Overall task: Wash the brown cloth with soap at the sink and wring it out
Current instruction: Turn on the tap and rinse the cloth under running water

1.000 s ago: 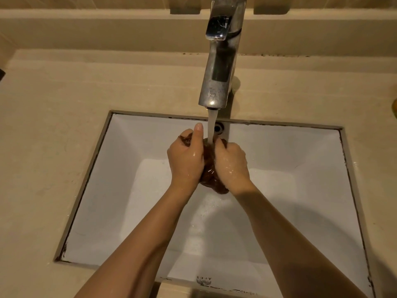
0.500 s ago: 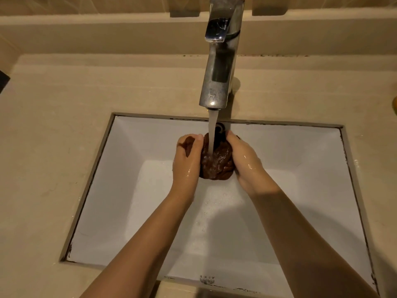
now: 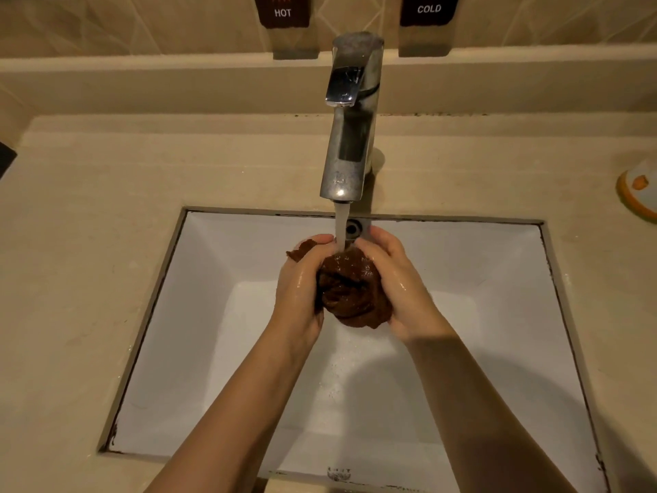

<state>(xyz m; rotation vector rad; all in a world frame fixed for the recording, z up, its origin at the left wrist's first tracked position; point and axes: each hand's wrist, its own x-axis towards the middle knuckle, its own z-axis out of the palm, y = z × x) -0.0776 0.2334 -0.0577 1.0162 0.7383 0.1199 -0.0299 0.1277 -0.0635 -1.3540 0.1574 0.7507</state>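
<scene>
The brown cloth (image 3: 352,290) is wet and bunched into a ball over the white sink basin (image 3: 199,314). My left hand (image 3: 300,286) grips its left side, and a corner of the cloth sticks out above my fingers. My right hand (image 3: 398,282) cups its right side. A stream of water (image 3: 342,225) falls from the chrome faucet (image 3: 350,137) onto the top of the cloth between my hands. Both hands are wet.
A beige stone counter (image 3: 89,243) surrounds the sink. An orange and white soap dish (image 3: 640,188) sits at the counter's right edge. HOT (image 3: 283,10) and COLD (image 3: 429,8) labels hang on the tiled wall behind. An overflow hole (image 3: 353,228) shows behind the stream.
My hands have spread apart, exposing more of the bunched cloth under the stream. The view has tilted up, bringing the wall labels and soap dish into sight.
</scene>
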